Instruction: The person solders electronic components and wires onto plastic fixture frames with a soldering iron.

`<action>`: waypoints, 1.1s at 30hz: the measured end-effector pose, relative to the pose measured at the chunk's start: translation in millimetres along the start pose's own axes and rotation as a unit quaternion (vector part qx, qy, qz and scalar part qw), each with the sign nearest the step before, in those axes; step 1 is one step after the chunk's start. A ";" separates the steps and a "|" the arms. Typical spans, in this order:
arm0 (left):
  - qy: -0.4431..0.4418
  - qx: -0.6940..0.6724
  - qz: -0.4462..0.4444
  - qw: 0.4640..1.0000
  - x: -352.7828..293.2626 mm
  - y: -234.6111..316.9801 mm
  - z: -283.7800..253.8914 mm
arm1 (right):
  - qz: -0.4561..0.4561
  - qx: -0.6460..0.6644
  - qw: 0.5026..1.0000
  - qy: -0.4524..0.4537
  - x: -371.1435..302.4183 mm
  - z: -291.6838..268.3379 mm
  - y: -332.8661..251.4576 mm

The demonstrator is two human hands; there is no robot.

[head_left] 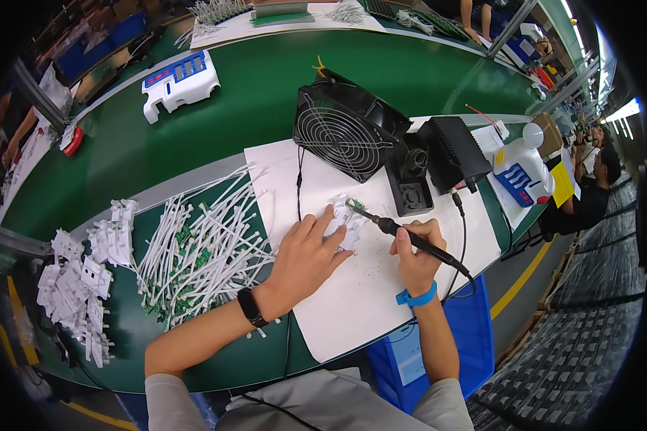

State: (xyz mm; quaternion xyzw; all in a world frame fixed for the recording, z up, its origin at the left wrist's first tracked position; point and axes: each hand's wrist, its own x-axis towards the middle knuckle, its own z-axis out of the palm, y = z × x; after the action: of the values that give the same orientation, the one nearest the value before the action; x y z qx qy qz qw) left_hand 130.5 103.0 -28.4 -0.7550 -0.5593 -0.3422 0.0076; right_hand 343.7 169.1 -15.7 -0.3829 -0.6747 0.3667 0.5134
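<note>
In my right hand [418, 260] is a black soldering iron [385, 224], held like a pen with its tip pointing up and left. That tip meets a small green circuit board [354, 204] on a white plastic part [350, 233]. My left hand [303, 260] steadies this part against the white sheet [338, 316], its fingers along the near-left side. Left of that hand lies a heap of white cables with small green boards [201, 251]. Farther left is a pile of white plastic parts [72, 287].
Beyond my hands stand a black fan [345, 129], a soldering iron stand [410, 190] and a black power box [453, 154]. A white bottle [517, 172] is at right. A white-blue housing [181, 80] lies on the green conveyor [259, 79]. Below the bench edge is a blue bin [474, 330].
</note>
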 end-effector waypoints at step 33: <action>-0.026 -0.008 -0.003 1.000 2.2 -0.2 -2.2 | -0.056 -0.018 0.996 0.069 -2.8 -6.5 12.9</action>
State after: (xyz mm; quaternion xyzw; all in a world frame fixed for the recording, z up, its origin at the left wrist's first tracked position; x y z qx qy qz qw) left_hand 129.6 104.1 -25.7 -0.7618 -0.5588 -0.3274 -0.0141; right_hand 352.3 172.9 -27.0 -0.3784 -0.6647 0.2977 0.5713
